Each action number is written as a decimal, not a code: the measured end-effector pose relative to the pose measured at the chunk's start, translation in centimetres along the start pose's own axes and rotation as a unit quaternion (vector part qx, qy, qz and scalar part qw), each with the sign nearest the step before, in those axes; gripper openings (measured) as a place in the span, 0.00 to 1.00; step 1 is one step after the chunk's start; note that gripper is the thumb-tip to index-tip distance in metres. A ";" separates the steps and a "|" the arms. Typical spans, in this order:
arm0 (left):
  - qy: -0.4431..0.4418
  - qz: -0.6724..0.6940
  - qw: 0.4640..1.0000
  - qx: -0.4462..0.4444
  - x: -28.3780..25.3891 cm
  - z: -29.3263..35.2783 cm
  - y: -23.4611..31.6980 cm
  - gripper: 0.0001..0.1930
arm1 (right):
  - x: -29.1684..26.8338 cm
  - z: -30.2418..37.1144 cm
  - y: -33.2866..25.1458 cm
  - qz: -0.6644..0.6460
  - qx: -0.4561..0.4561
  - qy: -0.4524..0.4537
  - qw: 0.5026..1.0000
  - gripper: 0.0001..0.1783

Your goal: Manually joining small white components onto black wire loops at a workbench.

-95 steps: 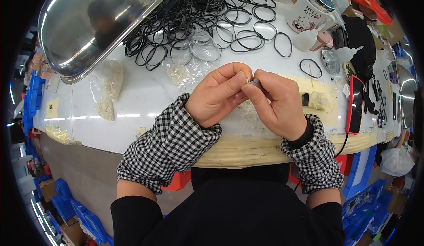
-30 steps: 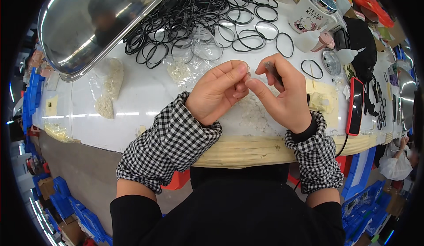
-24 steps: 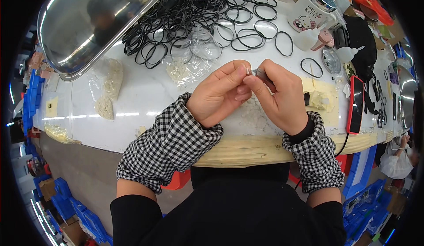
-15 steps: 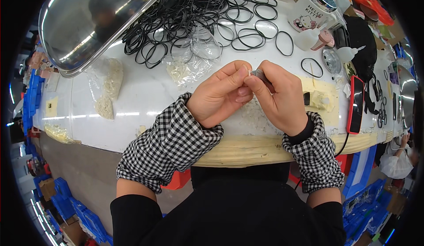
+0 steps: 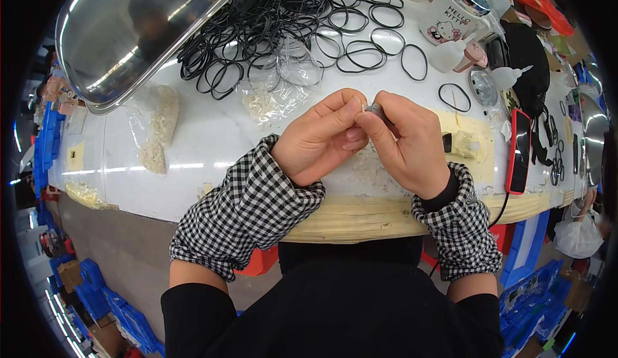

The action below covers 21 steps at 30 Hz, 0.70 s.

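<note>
Over the near middle of the white table, my two hands meet fingertip to fingertip. My left hand [image 5: 325,136] is closed, its thumb and forefinger pinching a tiny whitish piece [image 5: 364,108], mostly covered by the fingertips. My right hand [image 5: 412,142] grips a small grey metal tool [image 5: 381,112] whose tip touches or nearly touches that piece; its exact kind is hidden by the fingers. Small pale bits [image 5: 368,165] lie scattered on the table below. Beyond my hands sits an open clear plastic bag [image 5: 283,78] with cream-coloured pieces by it.
Many black rubber rings [image 5: 257,36] are heaped at the back. A shiny metal bowl [image 5: 141,36] stands at the far left, above a bag of cream pieces [image 5: 158,126]. To the right are a red-edged phone [image 5: 519,152] with a cable, a white cup [image 5: 450,23] and yellowish tape [image 5: 467,146].
The grey tool has turned slightly between my right fingers, and their grip has shifted a little. My left hand stays almost still.
</note>
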<state>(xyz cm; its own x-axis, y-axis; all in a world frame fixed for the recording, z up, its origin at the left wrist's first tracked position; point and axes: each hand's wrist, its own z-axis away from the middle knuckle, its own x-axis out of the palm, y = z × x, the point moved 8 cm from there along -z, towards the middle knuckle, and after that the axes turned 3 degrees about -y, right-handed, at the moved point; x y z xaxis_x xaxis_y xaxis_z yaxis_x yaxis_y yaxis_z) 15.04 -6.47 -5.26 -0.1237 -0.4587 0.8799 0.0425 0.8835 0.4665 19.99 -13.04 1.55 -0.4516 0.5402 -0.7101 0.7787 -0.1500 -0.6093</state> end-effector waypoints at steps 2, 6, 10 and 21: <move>-0.003 -0.002 1.000 0.001 0.0 0.0 0.0 0.09 | 0.0 0.0 -0.1 0.006 -0.001 -0.003 1.000 0.16; -0.017 0.005 1.000 0.002 0.2 -0.1 0.0 0.09 | -0.2 0.0 -0.2 0.009 -0.004 -0.003 1.000 0.16; -0.018 0.005 1.000 0.003 0.3 -0.1 0.0 0.09 | -0.2 0.0 0.0 -0.005 0.000 0.004 1.000 0.15; -0.006 -0.018 1.000 0.003 0.1 0.0 0.2 0.09 | -0.2 -0.2 -0.4 -0.004 -0.005 -0.024 1.000 0.17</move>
<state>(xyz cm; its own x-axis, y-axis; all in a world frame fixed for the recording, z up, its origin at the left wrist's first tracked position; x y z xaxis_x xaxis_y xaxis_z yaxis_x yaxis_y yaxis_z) 15.01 -6.35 -5.04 -0.1378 -0.4894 0.8611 0.0324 0.8667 0.4978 19.87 -12.96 2.02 -0.4775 0.5010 -0.7218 0.7791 -0.1385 -0.6115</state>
